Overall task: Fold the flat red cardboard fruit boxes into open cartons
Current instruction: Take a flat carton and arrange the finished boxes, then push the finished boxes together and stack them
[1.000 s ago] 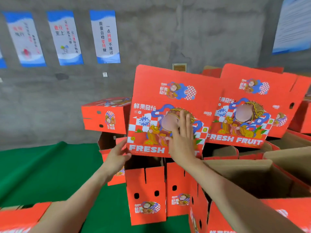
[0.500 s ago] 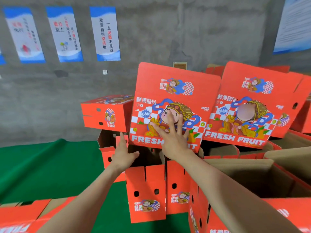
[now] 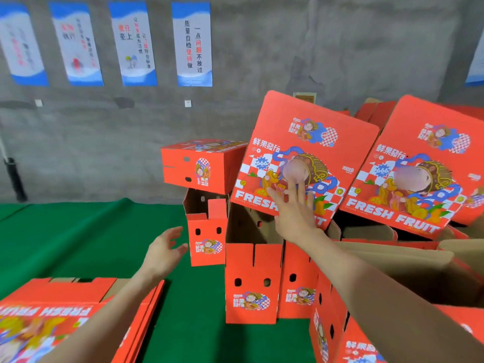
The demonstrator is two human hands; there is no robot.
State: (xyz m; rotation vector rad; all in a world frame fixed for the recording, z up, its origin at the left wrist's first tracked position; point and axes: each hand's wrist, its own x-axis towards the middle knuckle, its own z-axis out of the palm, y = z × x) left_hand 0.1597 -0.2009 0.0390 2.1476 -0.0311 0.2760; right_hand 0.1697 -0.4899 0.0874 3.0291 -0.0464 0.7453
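My left hand (image 3: 165,251) has dropped away, fingers loose and empty, while my right hand (image 3: 296,210) stays spread flat against the carton lid (image 3: 309,142), so this one looks finished.

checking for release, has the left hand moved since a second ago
Yes: the left hand has drawn back leftward and lower, clear of the open carton.

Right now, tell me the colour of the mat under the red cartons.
The mat is plain green, seen best in the head view.
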